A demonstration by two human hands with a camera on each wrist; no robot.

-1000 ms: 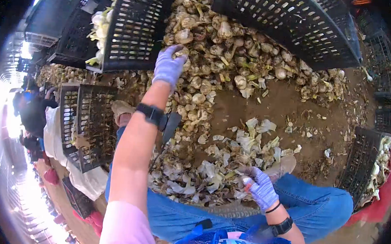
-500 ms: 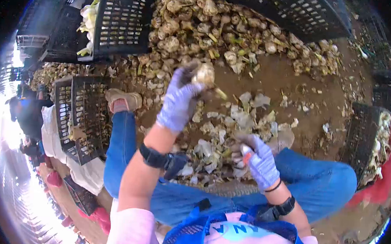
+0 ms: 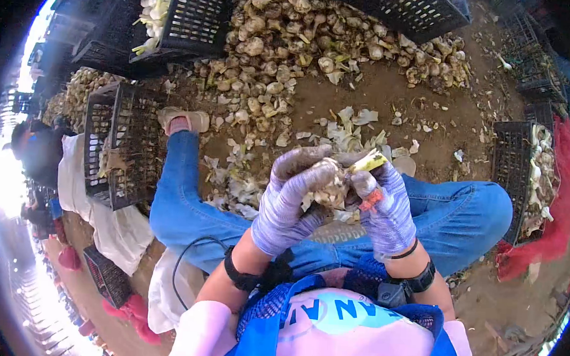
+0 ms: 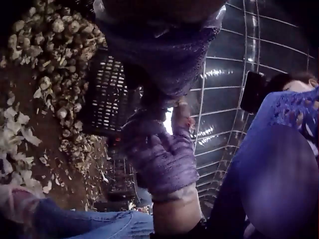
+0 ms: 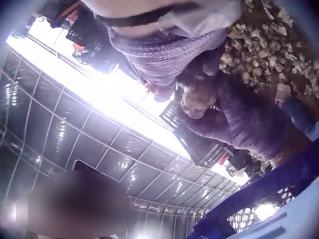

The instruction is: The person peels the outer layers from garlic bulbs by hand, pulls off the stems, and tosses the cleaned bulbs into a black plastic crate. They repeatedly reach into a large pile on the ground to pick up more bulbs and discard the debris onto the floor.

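Note:
A garlic bulb (image 3: 329,188) with dirty, papery skin is held between both gloved hands, in front of the torso. My left hand (image 3: 291,201) grips the bulb from the left, its fingertips darkened with soil. At the upper right, my right hand (image 3: 387,210) has its fingers curled about the bulb's yellow-green stem (image 3: 368,161), the thumb against it. A reddish band (image 3: 372,199) wraps the right thumb. In the right wrist view the bulb (image 5: 197,102) shows between the two hands; in the left wrist view the hands hide it.
A heap of garlic bulbs (image 3: 287,41) lies ahead on the soil, with loose peelings (image 3: 346,133) nearer the legs. Black crates stand around: one at upper left (image 3: 197,16), one at left (image 3: 127,145), one holding whitish garlic at right (image 3: 510,172). Red mesh (image 3: 558,195) lies beside it.
My left hand has come back from the heap with a garlic bulb and brought it to the right hand. Both hands now meet around it.

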